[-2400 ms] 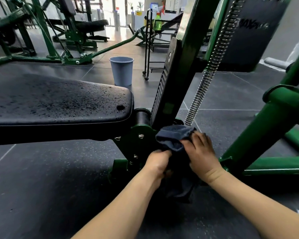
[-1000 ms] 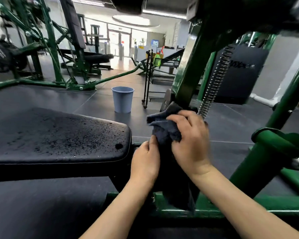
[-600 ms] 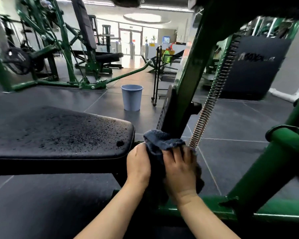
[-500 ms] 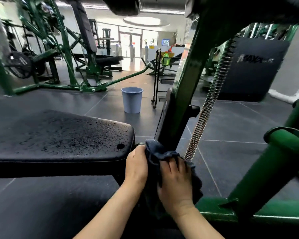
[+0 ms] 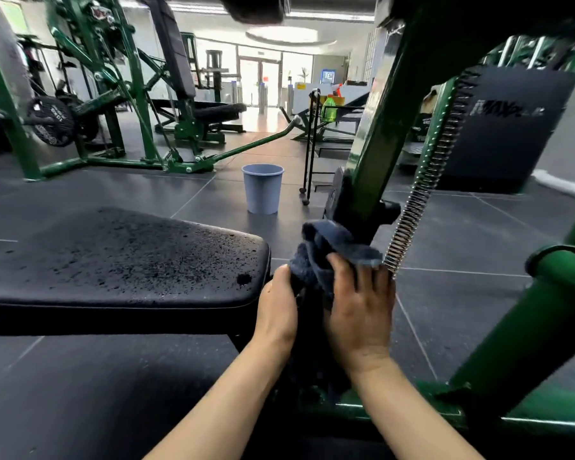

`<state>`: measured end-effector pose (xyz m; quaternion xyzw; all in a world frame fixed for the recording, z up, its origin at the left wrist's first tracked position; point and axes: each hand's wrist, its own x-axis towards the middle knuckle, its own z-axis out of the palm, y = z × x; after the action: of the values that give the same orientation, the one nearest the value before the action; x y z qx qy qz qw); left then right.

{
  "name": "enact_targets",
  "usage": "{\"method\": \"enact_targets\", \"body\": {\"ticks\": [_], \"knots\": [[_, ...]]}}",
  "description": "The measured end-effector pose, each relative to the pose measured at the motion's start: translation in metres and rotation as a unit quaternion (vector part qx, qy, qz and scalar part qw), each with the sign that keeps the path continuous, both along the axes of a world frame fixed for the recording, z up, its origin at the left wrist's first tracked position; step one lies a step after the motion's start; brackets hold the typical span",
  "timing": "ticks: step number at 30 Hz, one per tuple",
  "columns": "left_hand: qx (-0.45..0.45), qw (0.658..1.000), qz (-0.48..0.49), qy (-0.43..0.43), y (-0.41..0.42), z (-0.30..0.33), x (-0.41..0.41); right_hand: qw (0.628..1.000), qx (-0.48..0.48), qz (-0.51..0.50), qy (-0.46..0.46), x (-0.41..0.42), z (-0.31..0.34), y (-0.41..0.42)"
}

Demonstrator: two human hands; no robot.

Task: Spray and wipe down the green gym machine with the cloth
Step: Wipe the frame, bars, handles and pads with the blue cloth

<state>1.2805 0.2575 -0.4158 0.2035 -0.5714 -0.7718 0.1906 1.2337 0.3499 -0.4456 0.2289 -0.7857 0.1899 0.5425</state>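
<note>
The cloth (image 5: 332, 250) was soft, fuzzy dark-blue fabric, matt. The green gym machine (image 5: 384, 134) was glossy painted metal with a shiny bare-steel spring (image 5: 425, 180); at nine o'clock its black seat pad (image 5: 120, 260) looked pebbled and speckled.

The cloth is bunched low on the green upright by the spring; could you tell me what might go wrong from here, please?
1. The right hand has fingertips beside the coil spring; the cloth or a finger might snag in it.
2. The left hand grips the cloth beside the wet-speckled seat pad, which probably still needs wiping.
</note>
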Motion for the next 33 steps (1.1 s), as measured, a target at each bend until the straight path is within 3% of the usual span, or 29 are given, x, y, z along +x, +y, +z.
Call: {"method": "enact_targets", "body": {"ticks": [4,9,13,16,18,21,26,30,33], "knots": [[-0.028,1.000,0.001,0.010,-0.003,-0.005,0.001,0.992,0.103,0.000,-0.069,0.011,-0.041,0.008],[-0.058,0.998,-0.008,0.020,0.005,0.005,-0.002,0.973,0.124,0.061,-0.184,0.023,-0.038,0.019],[-0.087,0.994,-0.042,0.047,0.009,0.013,-0.001,0.973,-0.099,0.127,-0.162,0.019,0.004,0.032],[-0.120,0.989,-0.036,0.075,0.013,0.019,-0.005,0.943,-0.289,0.135,-0.092,0.016,0.052,0.035],[-0.151,0.984,-0.030,0.089,0.017,0.021,-0.007,0.926,-0.354,0.114,-0.069,0.009,0.082,0.035],[-0.174,0.980,-0.024,0.094,0.023,0.019,-0.012,0.936,-0.307,0.066,-0.160,-0.002,0.092,0.023],[-0.146,0.983,-0.027,0.112,0.018,0.014,-0.014,0.977,-0.136,0.064,-0.155,0.009,0.054,0.012],[-0.106,0.989,-0.011,0.099,0.026,0.016,-0.012,0.962,-0.044,0.056,-0.264,0.014,0.016,0.028],[-0.155,0.984,0.009,0.089,0.032,0.024,-0.007,0.937,-0.147,0.099,-0.302,0.017,0.016,0.045]]}}
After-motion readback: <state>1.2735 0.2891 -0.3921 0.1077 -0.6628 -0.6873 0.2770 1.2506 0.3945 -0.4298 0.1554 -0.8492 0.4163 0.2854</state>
